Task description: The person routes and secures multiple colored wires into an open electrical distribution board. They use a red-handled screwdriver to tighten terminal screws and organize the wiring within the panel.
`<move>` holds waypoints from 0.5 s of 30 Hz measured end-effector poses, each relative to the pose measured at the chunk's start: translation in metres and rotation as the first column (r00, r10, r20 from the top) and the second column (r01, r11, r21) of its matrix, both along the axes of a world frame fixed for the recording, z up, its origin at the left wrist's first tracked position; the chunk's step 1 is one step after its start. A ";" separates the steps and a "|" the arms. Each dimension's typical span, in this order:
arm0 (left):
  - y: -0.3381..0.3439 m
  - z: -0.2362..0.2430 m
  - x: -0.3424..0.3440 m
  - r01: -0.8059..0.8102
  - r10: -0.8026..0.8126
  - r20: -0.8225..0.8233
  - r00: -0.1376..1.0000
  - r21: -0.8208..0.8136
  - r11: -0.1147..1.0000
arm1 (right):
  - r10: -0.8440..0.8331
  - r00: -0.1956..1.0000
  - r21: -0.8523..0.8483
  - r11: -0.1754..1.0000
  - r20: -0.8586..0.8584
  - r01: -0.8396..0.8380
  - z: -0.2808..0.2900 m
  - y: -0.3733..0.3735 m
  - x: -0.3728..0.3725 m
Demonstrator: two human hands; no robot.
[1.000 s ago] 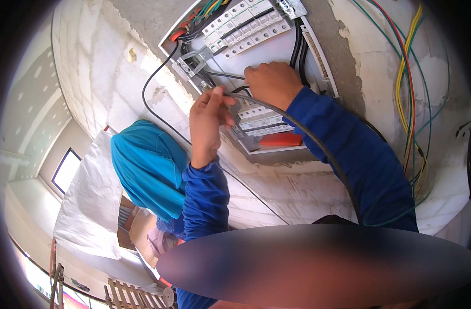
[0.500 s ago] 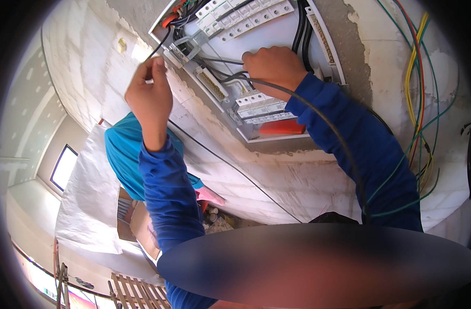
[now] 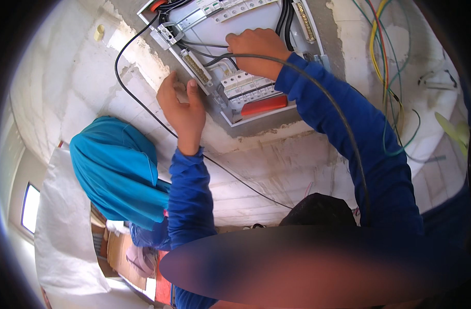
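Observation:
An electrical distribution box (image 3: pixel 230 123) is set in the wall in front of me, with breakers (image 3: pixel 248 87) and a brass terminal bar (image 3: pixel 195 67) inside. My right hand (image 3: pixel 258 51) is closed around a black cable (image 3: pixel 210 45) over the middle of the box; its fingertips are hidden. Another black cable (image 3: pixel 330 98) arches over that hand and down along my right forearm. Beside the box's lower left edge, my left hand (image 3: pixel 184 110) is empty, thumb and fingers apart. A thin black cable (image 3: pixel 123 77) leaves the box's upper left corner and passes behind my left wrist.
A teal cloth garment (image 3: pixel 114 170), apparently on a co-worker, is at the left near a white sheet (image 3: pixel 63 226). Yellow, red and green wires (image 3: pixel 382 62) hang on the wall at the right. A red piece (image 3: pixel 264 105) lies in the box's lower end.
My left hand has let go of the thin black cable, opened and moved right and down. My right hand keeps its grip. The view has shifted, and the teal garment shows more fully.

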State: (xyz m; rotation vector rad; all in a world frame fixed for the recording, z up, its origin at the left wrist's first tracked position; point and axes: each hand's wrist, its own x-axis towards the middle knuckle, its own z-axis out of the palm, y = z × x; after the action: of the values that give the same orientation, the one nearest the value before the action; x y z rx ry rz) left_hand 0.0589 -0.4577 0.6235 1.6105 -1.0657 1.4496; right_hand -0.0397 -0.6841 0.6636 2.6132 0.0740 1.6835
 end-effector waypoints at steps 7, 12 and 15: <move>-0.019 -0.040 0.043 0.070 -0.068 0.159 0.985 -0.012 0.997 | -0.190 0.977 0.019 0.981 -0.101 0.193 -0.008 0.022 -0.066; -0.026 -0.043 0.044 -0.014 0.027 0.186 0.982 -0.070 0.997 | -0.378 0.908 0.052 0.918 -0.182 0.393 -0.055 0.047 -0.136; -0.027 -0.044 0.041 -0.034 0.053 0.178 0.983 -0.112 0.993 | -0.466 0.842 0.176 0.836 -0.272 0.520 -0.093 0.061 -0.175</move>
State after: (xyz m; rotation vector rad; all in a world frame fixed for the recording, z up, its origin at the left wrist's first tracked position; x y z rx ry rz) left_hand 0.0999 -0.4846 0.5794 1.4556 -1.0373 1.6794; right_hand -0.2146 -0.6230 0.5708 2.6406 -0.7895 1.2852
